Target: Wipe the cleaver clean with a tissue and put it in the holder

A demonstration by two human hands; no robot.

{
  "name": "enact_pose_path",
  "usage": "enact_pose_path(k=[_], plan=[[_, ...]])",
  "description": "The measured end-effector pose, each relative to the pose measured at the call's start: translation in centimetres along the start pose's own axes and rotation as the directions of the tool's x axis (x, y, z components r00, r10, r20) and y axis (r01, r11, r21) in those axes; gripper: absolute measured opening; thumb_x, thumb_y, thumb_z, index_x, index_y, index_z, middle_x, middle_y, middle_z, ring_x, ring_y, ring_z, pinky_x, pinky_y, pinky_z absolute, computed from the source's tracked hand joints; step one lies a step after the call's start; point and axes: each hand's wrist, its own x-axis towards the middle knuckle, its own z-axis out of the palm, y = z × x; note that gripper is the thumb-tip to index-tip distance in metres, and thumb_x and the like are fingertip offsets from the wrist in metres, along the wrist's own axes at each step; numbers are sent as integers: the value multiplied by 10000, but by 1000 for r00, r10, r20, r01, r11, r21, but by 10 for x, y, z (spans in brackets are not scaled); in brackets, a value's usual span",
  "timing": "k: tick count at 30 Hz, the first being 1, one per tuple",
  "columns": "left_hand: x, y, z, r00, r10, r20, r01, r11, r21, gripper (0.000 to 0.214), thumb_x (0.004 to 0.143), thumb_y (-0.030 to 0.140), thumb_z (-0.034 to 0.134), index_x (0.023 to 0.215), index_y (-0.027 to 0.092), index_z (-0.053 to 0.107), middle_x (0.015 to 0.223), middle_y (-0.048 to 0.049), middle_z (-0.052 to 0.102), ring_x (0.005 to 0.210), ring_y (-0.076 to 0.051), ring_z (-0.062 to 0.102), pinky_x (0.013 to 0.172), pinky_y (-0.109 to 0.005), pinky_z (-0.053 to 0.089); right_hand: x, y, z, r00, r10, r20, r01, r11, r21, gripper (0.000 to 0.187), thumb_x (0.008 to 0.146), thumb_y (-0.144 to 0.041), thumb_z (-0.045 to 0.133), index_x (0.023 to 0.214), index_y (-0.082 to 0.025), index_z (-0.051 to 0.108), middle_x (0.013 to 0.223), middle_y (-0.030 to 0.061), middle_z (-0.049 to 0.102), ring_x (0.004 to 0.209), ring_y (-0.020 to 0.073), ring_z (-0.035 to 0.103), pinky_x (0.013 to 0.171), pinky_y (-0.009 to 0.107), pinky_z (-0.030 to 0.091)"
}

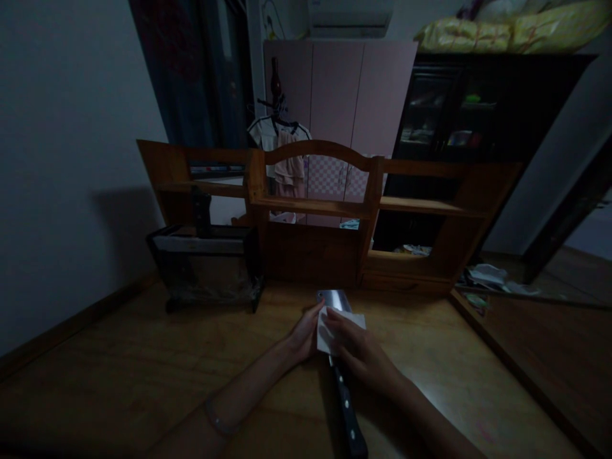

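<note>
A cleaver [338, 299] with a broad shiny blade and a black riveted handle [347, 408] points away from me over the wooden desk, its handle toward me. My left hand [306, 328] grips the blade along its left edge, thumb on the near face. In my right hand [356, 347] is a folded white tissue [325, 338], pressed flat against the blade's face. The tissue and fingers cover the middle of the blade. Neither hand is on the handle. A black knife block [205, 245] stands at the back left, with one black handle [202, 213] sticking up from it.
A wooden shelf unit [315, 205] runs along the back of the desk [239, 376]. A wall [71, 159] borders the left side. Behind are a pink wardrobe [335, 95], a coat stand with hanging clothes [287, 150] and a dark cabinet [502, 108]. The room is dim.
</note>
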Motion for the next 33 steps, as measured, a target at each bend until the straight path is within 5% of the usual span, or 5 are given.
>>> enact_pose_path(k=[5,14,23,33], plan=[[2,-2,-2,999,8,53,-6,999,-41,498,900,494,430,981,50,641,835,-146,687,689,-205,644,695,-307,487,2,6,3,1000,8,-20,-8,1000,-28,319,935,-322,429,1194,-262,606,1448,38,410,1274,224,453,1040,371,404],[1,0,4,995,44,94,-32,991,-130,431,919,397,458,1119,46,610,976,-141,684,836,-202,652,824,-297,463,1,24,2,995,86,-50,-92,987,-134,426,952,-363,386,1365,-276,443,1489,38,330,1380,234,273,1133,470,244],[7,-3,-5,998,48,51,-41,992,-121,457,893,453,494,1095,63,620,1037,-153,670,941,-228,638,903,-323,435,-1,19,4,990,101,102,-91,991,-95,525,959,-423,356,1452,-331,202,1547,-28,128,1426,181,77,1169,447,59],[5,-1,-6,997,-82,-14,82,997,-9,630,857,613,421,1010,38,628,925,-196,682,808,-274,670,743,-357,497,0,-2,-13,964,105,244,-135,985,110,411,976,-415,297,1381,-390,357,1522,-76,217,1422,180,111,1163,468,58]])
